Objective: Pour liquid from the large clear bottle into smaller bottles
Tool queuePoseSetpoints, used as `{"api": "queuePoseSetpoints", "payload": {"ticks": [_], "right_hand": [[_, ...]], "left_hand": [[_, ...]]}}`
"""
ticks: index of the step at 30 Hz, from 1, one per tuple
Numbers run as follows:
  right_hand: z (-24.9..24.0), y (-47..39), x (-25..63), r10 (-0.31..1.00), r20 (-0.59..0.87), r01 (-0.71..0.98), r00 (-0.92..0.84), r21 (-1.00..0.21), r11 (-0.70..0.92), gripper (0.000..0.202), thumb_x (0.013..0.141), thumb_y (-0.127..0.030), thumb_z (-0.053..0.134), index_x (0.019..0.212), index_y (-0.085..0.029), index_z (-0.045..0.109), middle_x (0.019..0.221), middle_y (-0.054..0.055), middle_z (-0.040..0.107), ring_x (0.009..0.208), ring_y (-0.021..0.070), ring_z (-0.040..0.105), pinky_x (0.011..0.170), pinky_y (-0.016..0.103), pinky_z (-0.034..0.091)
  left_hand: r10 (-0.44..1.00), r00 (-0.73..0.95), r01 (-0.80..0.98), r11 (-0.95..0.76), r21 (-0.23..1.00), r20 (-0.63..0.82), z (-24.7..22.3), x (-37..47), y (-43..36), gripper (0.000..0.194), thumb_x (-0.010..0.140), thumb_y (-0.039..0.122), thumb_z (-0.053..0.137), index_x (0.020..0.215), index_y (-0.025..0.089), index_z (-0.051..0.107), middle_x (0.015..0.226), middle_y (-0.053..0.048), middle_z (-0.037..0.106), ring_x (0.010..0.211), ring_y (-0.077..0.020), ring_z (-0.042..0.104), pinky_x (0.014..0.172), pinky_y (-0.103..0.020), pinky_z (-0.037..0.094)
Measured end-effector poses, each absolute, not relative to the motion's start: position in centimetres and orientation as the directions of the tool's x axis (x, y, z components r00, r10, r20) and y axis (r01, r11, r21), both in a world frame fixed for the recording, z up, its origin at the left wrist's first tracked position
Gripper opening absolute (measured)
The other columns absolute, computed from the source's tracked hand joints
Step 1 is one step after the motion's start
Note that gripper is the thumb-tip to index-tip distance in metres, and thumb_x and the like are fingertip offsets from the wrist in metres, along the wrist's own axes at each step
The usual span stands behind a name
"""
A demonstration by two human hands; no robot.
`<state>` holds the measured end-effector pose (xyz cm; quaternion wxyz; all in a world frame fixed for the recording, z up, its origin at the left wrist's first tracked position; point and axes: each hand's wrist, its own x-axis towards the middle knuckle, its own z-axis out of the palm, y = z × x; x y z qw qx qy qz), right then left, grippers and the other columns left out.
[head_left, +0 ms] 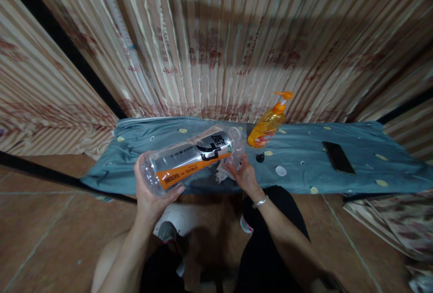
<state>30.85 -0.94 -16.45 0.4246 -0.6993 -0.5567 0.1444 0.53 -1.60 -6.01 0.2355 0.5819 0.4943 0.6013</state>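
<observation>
A large clear plastic bottle [189, 157] with a silver and orange label lies tilted across both hands, its neck end to the right. My left hand [152, 193] is wrapped round the bottle's base. My right hand [245, 175] is at the neck end, its fingers closed on a crumpled white cloth or tissue [223, 172] against the bottle. Just right of that hand, a small black cap [260, 158] and a white round disc [280, 170] rest on the cloth-covered table. Behind them stands an orange pump bottle [267, 126] of yellow-orange liquid.
A teal patterned cloth [304, 148] covers the narrow table. On its right part lies a black phone [338, 157]. A pleated curtain [216, 49] hangs close behind, and dark metal bars [67, 44] slant at the sides. My legs and shoes are below the front edge.
</observation>
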Motion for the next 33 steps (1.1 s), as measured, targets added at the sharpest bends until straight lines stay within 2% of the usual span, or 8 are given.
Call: {"api": "queuePoseSetpoints", "payload": {"ticks": [5, 11, 17, 27, 33], "right_hand": [[-16.56, -0.98, 30.76, 0.904, 0.264, 0.638, 0.336, -0.770, -0.013, 0.048, 0.093, -0.041, 0.074, 0.133, -0.019, 0.059, 0.112, 0.019, 0.083, 0.097, 0.0365, 0.080, 0.087, 0.057, 0.067], [-16.40, -1.04, 30.80, 0.908, 0.250, 0.639, 0.337, -0.769, -0.026, 0.046, 0.094, -0.041, 0.075, 0.132, -0.019, 0.059, 0.110, 0.018, 0.082, 0.097, 0.0351, 0.080, 0.086, 0.054, 0.067], [-16.35, -0.99, 30.86, 0.912, 0.242, 0.637, 0.331, -0.771, -0.027, 0.046, 0.094, -0.042, 0.074, 0.130, -0.018, 0.059, 0.110, 0.017, 0.082, 0.098, 0.0353, 0.081, 0.087, 0.052, 0.067], [-16.65, -0.95, 30.84, 0.899, 0.294, 0.639, 0.325, -0.769, 0.020, 0.049, 0.093, -0.048, 0.072, 0.130, -0.019, 0.060, 0.107, 0.016, 0.081, 0.102, 0.0387, 0.081, 0.086, 0.054, 0.068], [-16.82, -0.93, 30.96, 0.896, 0.306, 0.647, 0.322, -0.762, 0.028, 0.047, 0.093, -0.049, 0.071, 0.129, -0.020, 0.060, 0.102, 0.014, 0.080, 0.098, 0.0384, 0.081, 0.083, 0.054, 0.068]], "left_hand": [[0.845, -0.201, 0.313, -0.424, 0.850, 0.495, -5.98, 0.60, -1.54, 0.114, 0.047, 0.068, 0.101, 0.140, 0.025, 0.053, 0.143, -0.017, 0.063, 0.132, -0.0429, 0.067, 0.115, -0.061, 0.056], [0.850, -0.198, 0.312, -0.419, 0.853, 0.489, -5.80, 0.60, -1.58, 0.112, 0.048, 0.069, 0.101, 0.140, 0.024, 0.054, 0.143, -0.016, 0.062, 0.132, -0.0411, 0.067, 0.116, -0.058, 0.054], [0.853, -0.217, 0.305, -0.403, 0.863, 0.475, -5.28, 0.88, -1.72, 0.116, 0.044, 0.068, 0.101, 0.139, 0.021, 0.055, 0.142, -0.019, 0.063, 0.133, -0.0444, 0.066, 0.117, -0.062, 0.054], [0.862, -0.219, 0.259, -0.400, 0.879, 0.457, -5.13, 0.93, -1.87, 0.114, 0.045, 0.062, 0.103, 0.139, 0.022, 0.053, 0.145, -0.021, 0.061, 0.139, -0.0496, 0.062, 0.124, -0.069, 0.048], [0.852, -0.212, 0.275, -0.417, 0.866, 0.478, -5.39, 0.79, -1.68, 0.117, 0.043, 0.064, 0.103, 0.140, 0.021, 0.053, 0.144, -0.021, 0.062, 0.137, -0.0467, 0.065, 0.122, -0.067, 0.050]]}}
